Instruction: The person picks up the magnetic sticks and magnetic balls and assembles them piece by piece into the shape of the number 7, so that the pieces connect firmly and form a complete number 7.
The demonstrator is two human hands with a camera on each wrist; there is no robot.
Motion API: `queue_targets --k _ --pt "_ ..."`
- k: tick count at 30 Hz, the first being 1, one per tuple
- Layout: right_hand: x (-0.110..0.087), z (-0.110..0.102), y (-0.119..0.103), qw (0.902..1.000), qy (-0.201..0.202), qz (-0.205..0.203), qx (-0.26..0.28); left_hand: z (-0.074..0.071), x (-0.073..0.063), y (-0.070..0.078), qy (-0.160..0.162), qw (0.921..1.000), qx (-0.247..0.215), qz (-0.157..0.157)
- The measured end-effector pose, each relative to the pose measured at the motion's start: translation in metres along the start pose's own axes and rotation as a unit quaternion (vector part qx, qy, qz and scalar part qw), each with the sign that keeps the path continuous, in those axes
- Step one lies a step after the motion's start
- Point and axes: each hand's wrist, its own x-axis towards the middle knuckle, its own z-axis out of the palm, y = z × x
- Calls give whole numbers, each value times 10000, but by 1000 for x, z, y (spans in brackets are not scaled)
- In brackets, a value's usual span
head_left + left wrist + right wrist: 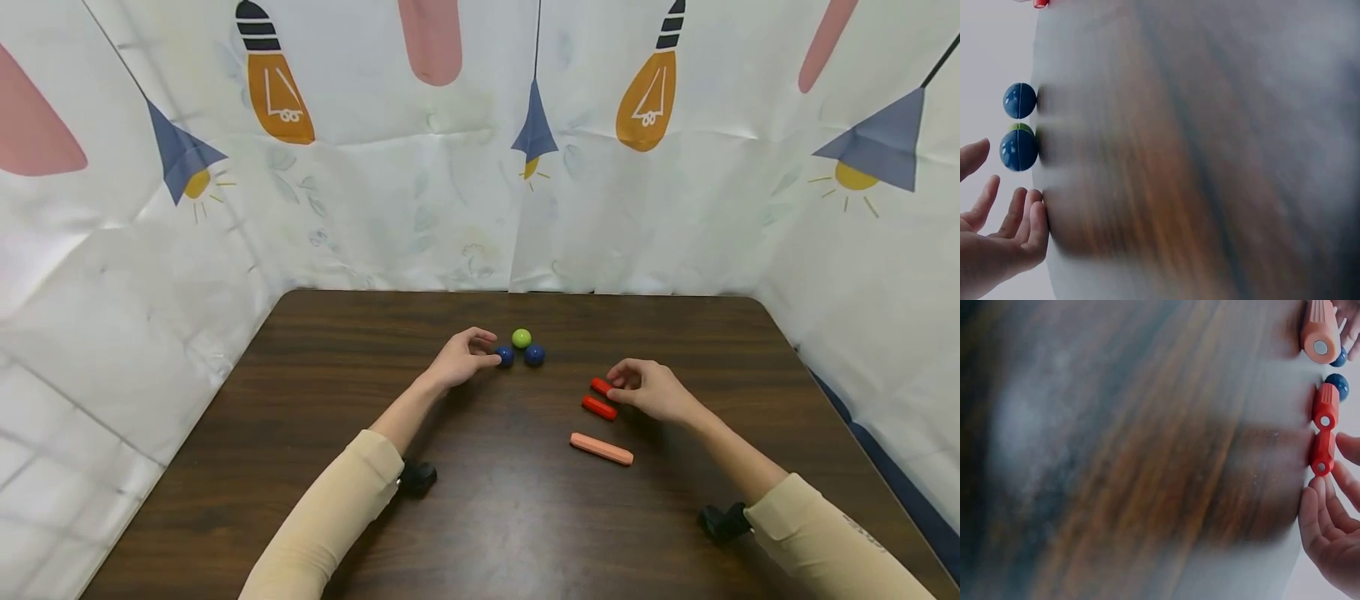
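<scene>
Two glossy blue balls (534,356) and a green ball (521,338) sit close together near the table's far middle. Beside the left blue ball (1019,150) is my left hand (468,357), fingers loosely bent; the left wrist view shows a gap between them. Two short red rods (599,407) with pale discs in their ends lie toward the right. My right hand (652,390) is at the farther red rod (1322,454), thumb and fingers spread around its near end. Whether they touch it is unclear. A longer peach rod (602,448) lies nearer.
The dark wooden table (480,517) has a white patterned sheet (390,217) along its back and sides. A black strap mount (417,478) sits at the left wrist, another (723,523) at the right.
</scene>
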Motion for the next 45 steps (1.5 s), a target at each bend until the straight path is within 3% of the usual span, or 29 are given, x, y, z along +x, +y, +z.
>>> queue_targets --k 7,19,33,45 --pt "0 1 1 10000 -81 -9 -34 7 6 4 143 9997 138 -122" --pt "-1 -1 -1 9998 -209 -22 -4 13 16 5 64 9998 156 -103" --pt "6 -2 2 9995 -289 15 -126 12 17 7 -99 9969 772 72" --pt "8 -6 -5 9985 -454 15 -309 6 18 4 -211 9967 766 148"
